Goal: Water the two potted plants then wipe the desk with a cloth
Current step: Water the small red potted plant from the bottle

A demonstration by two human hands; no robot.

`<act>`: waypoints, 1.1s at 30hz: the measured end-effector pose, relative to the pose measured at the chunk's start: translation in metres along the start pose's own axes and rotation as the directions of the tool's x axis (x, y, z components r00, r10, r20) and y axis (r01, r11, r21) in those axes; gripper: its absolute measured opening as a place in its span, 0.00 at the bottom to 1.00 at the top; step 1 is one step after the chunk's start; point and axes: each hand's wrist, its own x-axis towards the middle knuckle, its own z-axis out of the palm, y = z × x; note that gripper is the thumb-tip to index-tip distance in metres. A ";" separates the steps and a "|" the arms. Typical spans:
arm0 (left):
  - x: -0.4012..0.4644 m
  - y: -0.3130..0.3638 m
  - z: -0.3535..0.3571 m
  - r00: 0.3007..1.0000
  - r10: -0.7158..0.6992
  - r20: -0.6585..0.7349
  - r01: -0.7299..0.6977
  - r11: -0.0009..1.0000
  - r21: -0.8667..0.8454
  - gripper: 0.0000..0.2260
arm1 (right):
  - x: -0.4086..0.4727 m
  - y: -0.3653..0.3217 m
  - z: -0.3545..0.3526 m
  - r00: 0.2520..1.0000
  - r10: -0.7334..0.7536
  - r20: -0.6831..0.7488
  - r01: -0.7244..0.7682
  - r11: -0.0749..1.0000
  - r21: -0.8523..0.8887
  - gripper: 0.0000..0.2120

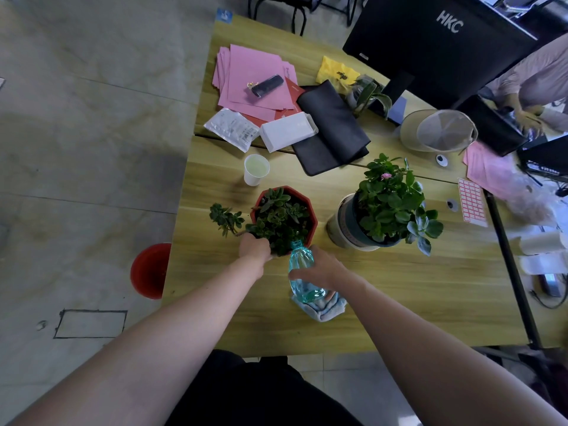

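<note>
A red octagonal pot (pixel 312 215) of dark green succulents stands near the middle of the wooden desk (pixel 430 290). My left hand (pixel 253 249) grips its near rim. My right hand (pixel 322 267) holds a clear blue plastic bottle (pixel 301 262) tilted forward, its open neck over the near edge of the red pot. To the right stands a second plant with a pink flower in a blue and white pot (pixel 344 229). A light blue cloth (pixel 322 309) lies crumpled on the desk under the bottle's base.
A paper cup (pixel 256 169) stands behind the red pot. Pink papers (pixel 252 78), a white box (pixel 287 130) and a black folded mat (pixel 332 130) lie further back. A beige cap (pixel 436 130), a monitor (pixel 436 41) and another person's hands (pixel 528 116) are at the right. A red bin (pixel 150 270) sits on the floor at the left.
</note>
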 end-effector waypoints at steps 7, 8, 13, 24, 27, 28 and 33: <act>0.004 -0.002 0.000 1.000 -0.003 -0.006 0.003 1.000 0.012 0.19 | 0.001 0.000 0.000 1.000 0.008 0.001 -0.008 1.000 -0.001 0.43; 0.004 -0.002 0.000 1.000 -0.006 -0.003 0.006 1.000 0.008 0.19 | 0.001 0.000 0.000 1.000 0.008 0.003 -0.008 1.000 0.001 0.43; 0.007 -0.004 0.001 1.000 -0.003 -0.001 0.003 1.000 0.001 0.19 | 0.003 0.000 0.001 1.000 0.020 0.005 -0.020 1.000 -0.004 0.44; 0.009 -0.005 0.001 1.000 -0.002 0.001 0.002 0.999 -0.034 0.19 | 0.007 0.000 0.002 1.000 0.031 0.002 -0.031 0.999 -0.009 0.45; 0.008 -0.004 0.001 1.000 -0.003 0.001 0.003 0.998 -0.055 0.19 | 0.007 0.000 0.003 1.000 0.029 0.008 -0.029 1.000 0.000 0.44; 0.008 -0.004 0.001 1.000 -0.006 -0.001 0.006 0.998 -0.057 0.19 | 0.007 0.000 0.003 1.000 0.029 0.010 -0.029 1.000 0.002 0.44; 0.012 -0.006 0.001 1.000 -0.009 -0.006 0.009 0.999 -0.042 0.18 | 0.007 0.001 0.003 0.999 0.031 0.014 -0.031 0.999 0.009 0.44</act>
